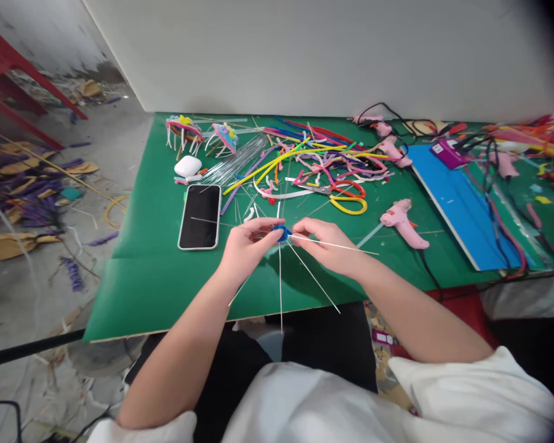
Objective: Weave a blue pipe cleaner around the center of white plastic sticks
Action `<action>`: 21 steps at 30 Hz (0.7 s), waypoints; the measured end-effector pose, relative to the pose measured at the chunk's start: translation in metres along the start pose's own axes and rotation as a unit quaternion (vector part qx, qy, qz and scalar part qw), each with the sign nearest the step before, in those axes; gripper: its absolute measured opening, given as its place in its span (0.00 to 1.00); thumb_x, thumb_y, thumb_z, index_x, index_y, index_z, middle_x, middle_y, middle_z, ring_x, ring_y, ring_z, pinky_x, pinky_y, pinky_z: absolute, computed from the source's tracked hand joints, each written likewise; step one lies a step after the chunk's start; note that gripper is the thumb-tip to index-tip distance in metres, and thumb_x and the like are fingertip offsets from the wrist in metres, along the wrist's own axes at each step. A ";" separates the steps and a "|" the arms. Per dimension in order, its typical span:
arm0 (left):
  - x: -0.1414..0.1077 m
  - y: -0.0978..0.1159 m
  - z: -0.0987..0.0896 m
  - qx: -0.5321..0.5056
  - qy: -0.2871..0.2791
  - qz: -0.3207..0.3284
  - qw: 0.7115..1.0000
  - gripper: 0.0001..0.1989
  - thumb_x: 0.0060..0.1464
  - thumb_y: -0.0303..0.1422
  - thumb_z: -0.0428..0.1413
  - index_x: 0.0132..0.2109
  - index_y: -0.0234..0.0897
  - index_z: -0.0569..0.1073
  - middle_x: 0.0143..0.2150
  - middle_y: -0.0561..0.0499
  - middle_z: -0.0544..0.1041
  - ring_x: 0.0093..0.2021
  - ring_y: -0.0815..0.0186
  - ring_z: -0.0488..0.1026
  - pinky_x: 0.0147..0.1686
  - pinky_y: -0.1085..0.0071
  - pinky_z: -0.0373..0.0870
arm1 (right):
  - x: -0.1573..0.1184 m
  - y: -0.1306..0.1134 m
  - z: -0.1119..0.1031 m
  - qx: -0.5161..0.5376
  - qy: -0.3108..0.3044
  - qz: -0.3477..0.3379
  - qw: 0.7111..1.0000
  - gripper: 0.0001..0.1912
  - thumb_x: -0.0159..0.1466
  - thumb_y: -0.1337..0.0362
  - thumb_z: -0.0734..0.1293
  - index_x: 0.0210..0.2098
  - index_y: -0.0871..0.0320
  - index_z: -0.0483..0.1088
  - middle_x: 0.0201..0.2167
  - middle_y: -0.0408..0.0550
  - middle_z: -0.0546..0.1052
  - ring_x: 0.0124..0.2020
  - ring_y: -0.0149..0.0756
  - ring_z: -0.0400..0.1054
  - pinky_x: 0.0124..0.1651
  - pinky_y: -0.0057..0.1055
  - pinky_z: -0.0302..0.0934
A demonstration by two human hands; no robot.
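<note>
Between my two hands, above the green tabletop, is a small blue fuzzy piece [282, 233] that looks like coiled pipe cleaner. Thin white rods [281, 289] spread out from it in several directions like spokes. My left hand [252, 241] pinches the blue piece from the left, thumb and fingers closed on it. On the other side my right hand [325, 242] has its fingertips pressed together at the blue piece's right edge, beside a white rod. What exactly the right fingertips grip is too small to make out.
A phone [200, 217] lies left of my hands. Red-and-yellow scissors [346, 195], clear thin sticks [240, 159] and loose pipe cleaners [323, 151] lie behind them. To the right are a pink glue gun [405, 223] with its cord and a blue board [452, 209]. Two small decorated umbrella shapes [224, 136] stand at the back.
</note>
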State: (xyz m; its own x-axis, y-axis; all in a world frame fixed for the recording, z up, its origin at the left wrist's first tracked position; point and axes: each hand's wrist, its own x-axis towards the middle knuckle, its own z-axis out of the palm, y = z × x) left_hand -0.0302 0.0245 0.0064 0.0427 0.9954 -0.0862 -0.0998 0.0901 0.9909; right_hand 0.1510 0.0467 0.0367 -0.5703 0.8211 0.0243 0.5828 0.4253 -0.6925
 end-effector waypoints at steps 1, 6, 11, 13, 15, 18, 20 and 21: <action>-0.001 0.000 0.000 -0.016 -0.006 -0.003 1.000 0.12 0.45 0.35 0.62 0.38 0.35 0.78 0.35 0.49 0.80 0.31 0.69 0.76 0.34 0.73 0.74 | 0.000 0.000 0.001 0.005 0.007 0.002 1.000 0.10 0.65 0.59 0.58 0.31 0.58 0.64 0.29 0.43 0.69 0.30 0.29 0.61 0.34 0.26 0.55; -0.005 0.000 0.000 -0.040 0.004 0.007 0.999 0.12 0.43 0.36 0.63 0.35 0.34 0.79 0.32 0.49 0.80 0.28 0.69 0.75 0.32 0.72 0.75 | 0.000 -0.001 -0.001 0.032 0.030 -0.021 0.999 0.10 0.64 0.60 0.60 0.32 0.58 0.68 0.32 0.45 0.73 0.33 0.30 0.66 0.37 0.26 0.57; -0.009 0.003 -0.001 -0.022 0.013 0.023 0.999 0.09 0.42 0.35 0.64 0.32 0.34 0.79 0.29 0.51 0.80 0.28 0.69 0.76 0.31 0.76 0.73 | 0.003 -0.008 -0.022 -0.022 -0.036 -0.080 0.996 0.10 0.63 0.59 0.62 0.33 0.58 0.70 0.31 0.45 0.73 0.33 0.30 0.66 0.38 0.26 0.58; -0.012 0.006 0.000 -0.002 0.007 0.031 1.000 0.08 0.42 0.34 0.64 0.32 0.34 0.79 0.28 0.51 0.80 0.28 0.68 0.76 0.30 0.75 0.73 | 0.006 -0.014 -0.033 -0.046 -0.097 -0.096 0.990 0.10 0.64 0.60 0.61 0.33 0.59 0.71 0.31 0.45 0.74 0.33 0.30 0.66 0.37 0.27 0.57; -0.014 0.010 0.003 0.020 0.005 0.040 0.999 0.08 0.42 0.34 0.63 0.31 0.34 0.79 0.28 0.50 0.80 0.29 0.67 0.76 0.30 0.74 0.74 | 0.009 -0.019 -0.044 -0.060 -0.153 -0.096 0.982 0.10 0.64 0.61 0.60 0.34 0.59 0.71 0.31 0.45 0.74 0.33 0.30 0.66 0.37 0.26 0.57; -0.018 0.016 0.007 0.068 0.007 0.066 0.995 0.07 0.43 0.33 0.62 0.30 0.34 0.78 0.29 0.49 0.80 0.29 0.66 0.77 0.31 0.73 0.74 | 0.012 -0.023 -0.056 -0.057 -0.206 -0.058 0.975 0.10 0.63 0.61 0.61 0.34 0.58 0.72 0.32 0.44 0.74 0.32 0.29 0.66 0.34 0.25 0.57; -0.019 0.018 0.009 0.108 0.004 0.086 0.990 0.07 0.45 0.33 0.61 0.31 0.34 0.79 0.30 0.49 0.80 0.30 0.66 0.77 0.31 0.74 0.74 | 0.013 -0.024 -0.060 -0.043 -0.222 -0.018 0.974 0.10 0.62 0.60 0.62 0.33 0.58 0.72 0.29 0.42 0.73 0.28 0.27 0.64 0.30 0.24 0.55; -0.020 0.018 0.009 0.125 0.004 0.094 0.988 0.06 0.46 0.33 0.60 0.32 0.34 0.79 0.30 0.50 0.81 0.30 0.66 0.77 0.31 0.74 0.74 | 0.012 -0.025 -0.061 -0.033 -0.227 0.001 0.973 0.11 0.61 0.58 0.62 0.32 0.58 0.72 0.27 0.41 0.73 0.26 0.26 0.62 0.27 0.24 0.54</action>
State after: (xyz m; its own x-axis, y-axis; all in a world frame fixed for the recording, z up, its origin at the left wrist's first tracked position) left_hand -0.0235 0.0061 0.0269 0.0383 0.9940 0.1023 0.1432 -0.1068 0.9839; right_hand 0.1651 0.0697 0.0983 -0.7578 0.5757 -0.3071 0.6107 0.4600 -0.6446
